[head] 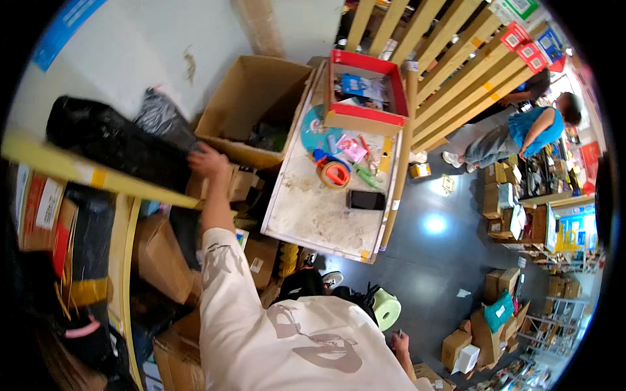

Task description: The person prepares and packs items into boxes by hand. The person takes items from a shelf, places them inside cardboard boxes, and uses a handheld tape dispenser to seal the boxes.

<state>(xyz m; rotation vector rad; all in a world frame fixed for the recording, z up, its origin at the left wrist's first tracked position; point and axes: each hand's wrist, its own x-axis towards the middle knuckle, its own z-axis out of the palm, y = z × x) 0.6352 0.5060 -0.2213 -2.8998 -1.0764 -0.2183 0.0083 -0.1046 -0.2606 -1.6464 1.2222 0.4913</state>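
Observation:
My left hand (210,161) reaches out to the right end of a long black plastic-wrapped package (117,141) on a shelf. Its fingertips are at the package and the foot of a grey plastic bag (164,117); whether they grip either is unclear. My right hand (401,344) hangs low by my side, closed around a small thin dark object (399,333). Near my waist is a pale green roll (387,309). In front of me stands a worn white table (313,215) with a black phone (366,200), an orange tape roll (335,174) and a red-rimmed box (367,119).
An open cardboard box (254,97) stands between shelf and table. Below the yellow shelf edge (146,188) are cartons and wrapped parcels. A slatted wooden partition (440,73) rises behind the table. Two people are beyond it, one in a blue top (535,127). More cartons (457,344) lie on the floor.

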